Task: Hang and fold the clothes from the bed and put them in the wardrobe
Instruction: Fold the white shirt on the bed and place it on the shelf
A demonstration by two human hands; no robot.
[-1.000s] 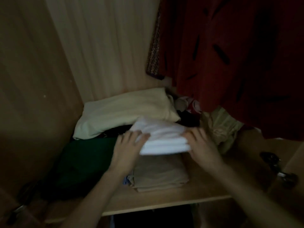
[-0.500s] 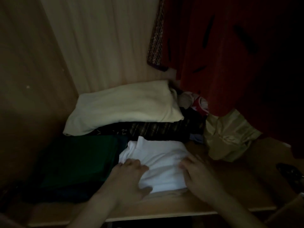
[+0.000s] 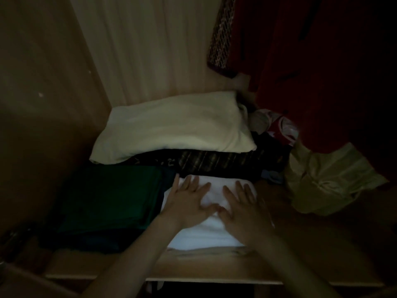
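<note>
Green folded cloth (image 3: 111,196) sits at the shelf's left; beside it the white folded garment (image 3: 206,231) tops a beige pile on the wardrobe shelf (image 3: 214,274). Left hand (image 3: 189,203) and right hand (image 3: 242,211) press flat, fingers spread, likely smoothing it so the stack stays neat.

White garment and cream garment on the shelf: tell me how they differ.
The white garment lies at the shelf's front under both flat hands, left and right; the cream garment sits at the back, untouched. The white one tops a beige fold, the cream one a dark striped pile. The cream one looks larger. Both are folded.
</note>
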